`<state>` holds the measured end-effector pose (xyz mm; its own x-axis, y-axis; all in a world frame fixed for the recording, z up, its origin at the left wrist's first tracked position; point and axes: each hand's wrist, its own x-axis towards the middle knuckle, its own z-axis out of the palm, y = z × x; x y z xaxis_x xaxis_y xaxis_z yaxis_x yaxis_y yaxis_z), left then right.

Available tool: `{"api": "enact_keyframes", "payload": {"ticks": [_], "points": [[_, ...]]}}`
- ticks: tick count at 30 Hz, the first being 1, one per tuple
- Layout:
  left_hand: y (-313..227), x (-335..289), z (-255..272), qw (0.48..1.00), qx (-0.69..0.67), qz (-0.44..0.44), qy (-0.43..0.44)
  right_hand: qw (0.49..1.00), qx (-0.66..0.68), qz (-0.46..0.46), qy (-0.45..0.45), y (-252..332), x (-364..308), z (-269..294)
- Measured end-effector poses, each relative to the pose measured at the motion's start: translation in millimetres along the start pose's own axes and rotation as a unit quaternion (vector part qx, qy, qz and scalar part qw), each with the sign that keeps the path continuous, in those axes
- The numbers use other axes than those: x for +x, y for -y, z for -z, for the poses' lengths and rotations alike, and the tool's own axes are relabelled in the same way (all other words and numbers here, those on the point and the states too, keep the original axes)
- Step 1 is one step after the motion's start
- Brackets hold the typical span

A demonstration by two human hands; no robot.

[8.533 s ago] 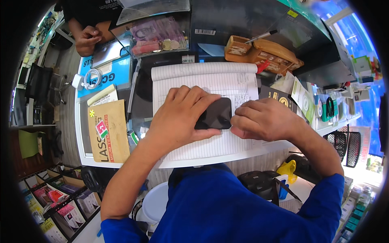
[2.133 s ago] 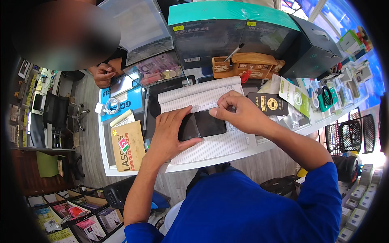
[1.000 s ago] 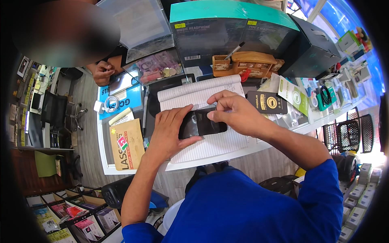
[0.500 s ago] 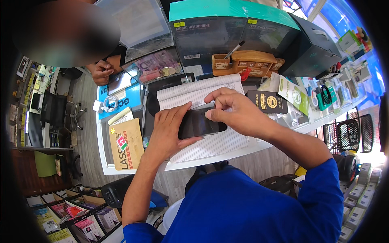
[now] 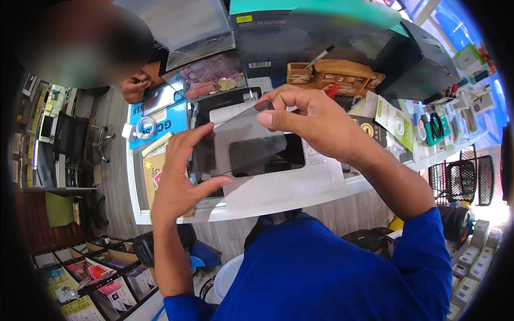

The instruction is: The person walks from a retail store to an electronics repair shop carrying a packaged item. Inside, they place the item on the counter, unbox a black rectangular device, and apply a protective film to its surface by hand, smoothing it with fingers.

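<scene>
Over the lined notebook (image 5: pixel 284 190), a clear, dark-tinted screen protector (image 5: pixel 243 128) is held up at a slant. My right hand (image 5: pixel 316 120) pinches its upper right corner between thumb and fingers. At its other end, my left hand (image 5: pixel 179 179) grips it by the long edges, thumb on the near one and fingers on the far one. Below, a black phone (image 5: pixel 293 152) lies flat on the notebook page, partly seen through the tinted sheet.
A wooden pen holder (image 5: pixel 342 77) with a pen stands behind, before large headphone boxes (image 5: pixel 257 45). Card packets (image 5: pixel 393 120) lie at the right. A white charger with cable (image 5: pixel 144 128) and a brown envelope (image 5: pixel 155 166) are at the left. Across the counter is another person's hand (image 5: pixel 134 88).
The screen protector has come up off the phone, which now lies separately on the notebook. My left hand has moved left with its fingers wider apart; my right hand has risen slightly.
</scene>
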<state>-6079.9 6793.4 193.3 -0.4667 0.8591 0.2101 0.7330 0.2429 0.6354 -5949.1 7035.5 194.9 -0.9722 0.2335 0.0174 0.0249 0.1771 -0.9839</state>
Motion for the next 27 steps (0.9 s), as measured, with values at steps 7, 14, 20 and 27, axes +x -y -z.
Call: {"api": "enact_keyframes", "payload": {"ticks": [7, 14, 20, 27], "points": [[6.9, -44.1, 58.6, 0.993, 0.072, 0.082, -0.033, 0.986, -0.147, 0.07, 0.02, 13.9, 20.9, -25.1], [63.2, -158.5, 88.1, 0.932, -0.134, 0.187, -0.28, 0.988, -0.147, 0.045, 0.011, 14.3, 23.9, -18.2], [93.1, -206.9, 74.2, 0.723, -0.542, 0.201, -0.377, 0.997, -0.072, -0.025, 0.017, 4.4, 0.9, -15.4], [92.7, -203.4, 83.3, 0.609, -0.714, 0.157, -0.307, 0.999, -0.02, -0.046, -0.016, 0.1, -12.2, -26.6]]}}
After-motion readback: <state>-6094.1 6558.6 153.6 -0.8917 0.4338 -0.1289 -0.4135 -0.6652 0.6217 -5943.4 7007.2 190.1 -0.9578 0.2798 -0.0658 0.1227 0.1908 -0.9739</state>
